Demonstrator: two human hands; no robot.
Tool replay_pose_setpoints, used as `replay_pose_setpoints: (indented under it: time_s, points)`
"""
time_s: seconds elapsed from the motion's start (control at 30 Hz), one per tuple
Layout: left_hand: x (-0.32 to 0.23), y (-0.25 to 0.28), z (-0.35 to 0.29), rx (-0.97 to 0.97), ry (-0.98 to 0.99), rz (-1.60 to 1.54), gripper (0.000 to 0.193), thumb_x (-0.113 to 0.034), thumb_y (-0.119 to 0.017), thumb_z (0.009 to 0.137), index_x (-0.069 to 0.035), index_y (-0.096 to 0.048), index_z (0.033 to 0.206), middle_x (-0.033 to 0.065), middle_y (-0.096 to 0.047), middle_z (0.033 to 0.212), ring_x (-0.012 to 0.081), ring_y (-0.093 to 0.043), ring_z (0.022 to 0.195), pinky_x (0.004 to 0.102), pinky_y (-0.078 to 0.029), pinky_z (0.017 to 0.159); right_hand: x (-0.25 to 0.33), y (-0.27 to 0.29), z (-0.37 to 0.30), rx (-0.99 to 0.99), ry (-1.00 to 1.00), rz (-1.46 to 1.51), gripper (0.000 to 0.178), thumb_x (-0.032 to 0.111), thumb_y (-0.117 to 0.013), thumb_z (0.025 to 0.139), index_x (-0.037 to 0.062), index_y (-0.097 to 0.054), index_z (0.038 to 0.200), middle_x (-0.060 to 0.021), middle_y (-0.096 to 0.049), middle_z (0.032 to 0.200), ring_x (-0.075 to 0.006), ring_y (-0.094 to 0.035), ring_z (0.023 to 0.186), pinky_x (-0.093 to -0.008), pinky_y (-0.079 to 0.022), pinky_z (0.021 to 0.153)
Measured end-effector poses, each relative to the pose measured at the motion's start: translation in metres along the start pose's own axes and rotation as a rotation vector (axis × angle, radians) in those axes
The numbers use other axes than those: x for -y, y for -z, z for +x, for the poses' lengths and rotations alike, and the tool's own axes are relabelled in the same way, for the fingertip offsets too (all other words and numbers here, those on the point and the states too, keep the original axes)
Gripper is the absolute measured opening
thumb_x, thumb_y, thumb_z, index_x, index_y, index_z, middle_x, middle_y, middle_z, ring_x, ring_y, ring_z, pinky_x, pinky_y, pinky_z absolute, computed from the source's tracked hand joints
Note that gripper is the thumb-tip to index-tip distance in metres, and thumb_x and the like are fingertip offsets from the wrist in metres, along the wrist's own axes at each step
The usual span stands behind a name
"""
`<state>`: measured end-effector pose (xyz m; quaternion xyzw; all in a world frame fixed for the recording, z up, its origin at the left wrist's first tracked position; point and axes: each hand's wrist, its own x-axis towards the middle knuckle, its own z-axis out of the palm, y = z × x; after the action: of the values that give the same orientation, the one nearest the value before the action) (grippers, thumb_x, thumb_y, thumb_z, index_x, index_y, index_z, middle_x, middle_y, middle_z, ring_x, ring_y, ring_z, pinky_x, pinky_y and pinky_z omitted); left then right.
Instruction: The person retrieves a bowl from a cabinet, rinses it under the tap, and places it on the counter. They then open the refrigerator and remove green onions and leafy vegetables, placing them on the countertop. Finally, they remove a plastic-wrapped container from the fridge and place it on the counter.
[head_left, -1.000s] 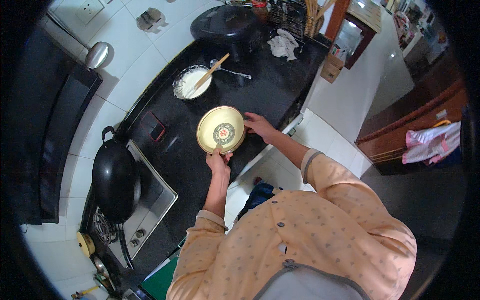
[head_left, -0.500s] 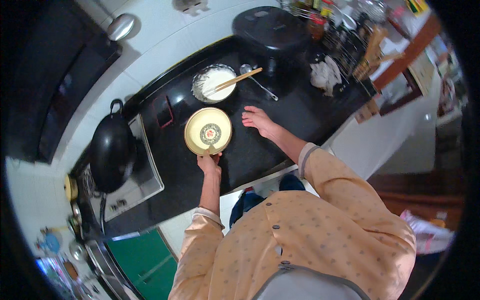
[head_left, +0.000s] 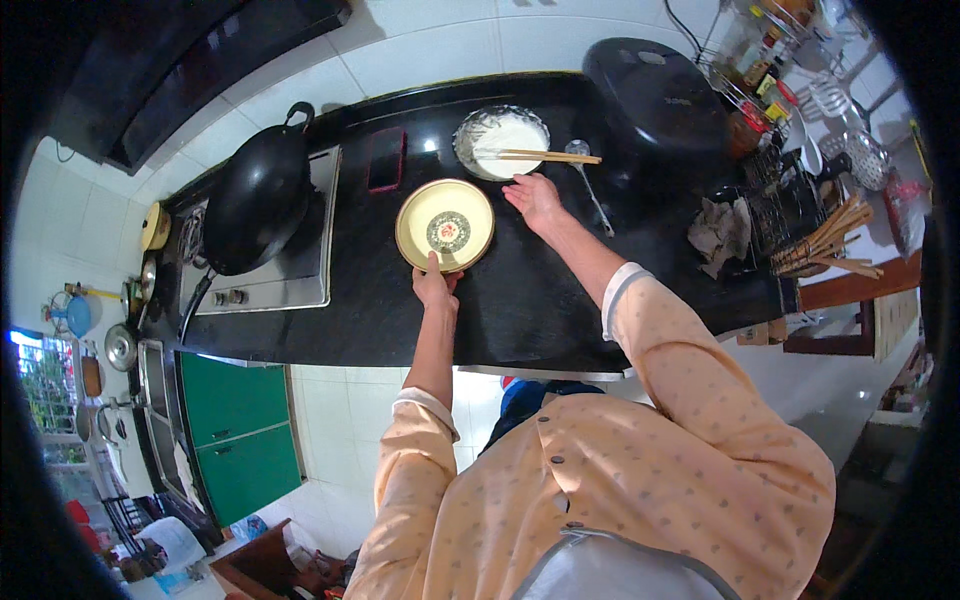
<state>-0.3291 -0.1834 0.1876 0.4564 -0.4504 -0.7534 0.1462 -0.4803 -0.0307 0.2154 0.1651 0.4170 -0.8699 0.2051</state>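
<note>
My left hand [head_left: 436, 288] grips a pale yellow bowl [head_left: 413, 215] by its near rim, the thumb over the edge and the fingers underneath. A dark ring pattern with a red centre marks the bowl's bottom, and no food shows inside. My right hand [head_left: 537, 202] is open, fingers stretched out, just below a bowl [head_left: 468, 136] of white batter-like mixture [head_left: 517, 134]. Whether its fingertips touch that bowl, I cannot tell. Wooden chopsticks [head_left: 570, 157] lie across the batter bowl, their handles jutting right. Beside them on the black counter rests a metal spoon [head_left: 594, 193].
On the left, a black wok [head_left: 258, 200] sits on the steel stove [head_left: 322, 230]. A phone [head_left: 386, 160] lies behind the yellow bowl. Toward the right stand a black appliance [head_left: 655, 95], a crumpled cloth [head_left: 718, 235] and a utensil rack [head_left: 765, 190].
The view has turned, so the counter now lies more level. My right hand has moved closer to the batter bowl. My left hand keeps its hold on the yellow bowl.
</note>
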Motion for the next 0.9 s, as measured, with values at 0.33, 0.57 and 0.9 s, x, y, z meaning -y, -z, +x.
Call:
replay_pose_setpoints:
  time_s: [0.33, 0.57, 0.9]
  points:
    - [-0.012, 0.027, -0.023, 0.233, 0.115, -0.113, 0.046, -0.037, -0.050, 0.088, -0.009, -0.040, 0.123, 0.0099, -0.057, 0.106, 0.0164, -0.059, 0.079, 0.0301, -0.040, 0.074, -0.017, 0.005, -0.022, 0.029, -0.016, -0.151, 0.054, 0.015, -0.048, 0.087, 0.0031, -0.022, 0.133, -0.0208, -0.043, 0.123, -0.0306, -0.048, 0.108, -0.0418, -0.041, 0.091]
    - [-0.016, 0.079, -0.083, 0.291, 0.018, -0.571, 0.061, -0.050, -0.032, 0.090, -0.003, -0.032, 0.129, 0.0195, -0.046, 0.123, 0.0290, -0.051, 0.108, 0.0331, -0.043, 0.083, -0.033, -0.008, -0.109, 0.388, -0.250, -0.245, 0.033, 0.015, -0.048, 0.088, 0.0014, -0.047, 0.117, -0.0159, -0.055, 0.109, -0.0228, -0.053, 0.099, -0.0367, -0.044, 0.086]
    - [0.052, 0.098, -0.250, -0.008, -0.335, -0.863, 0.066, -0.055, -0.035, 0.087, -0.004, -0.034, 0.129, 0.0158, -0.046, 0.125, 0.0266, -0.046, 0.113, 0.0362, -0.034, 0.093, -0.065, 0.035, -0.296, 1.699, 0.345, -1.104, 0.040, 0.014, -0.054, 0.084, -0.0002, -0.048, 0.120, -0.0169, -0.041, 0.129, -0.0282, -0.035, 0.123, -0.0359, -0.027, 0.101]
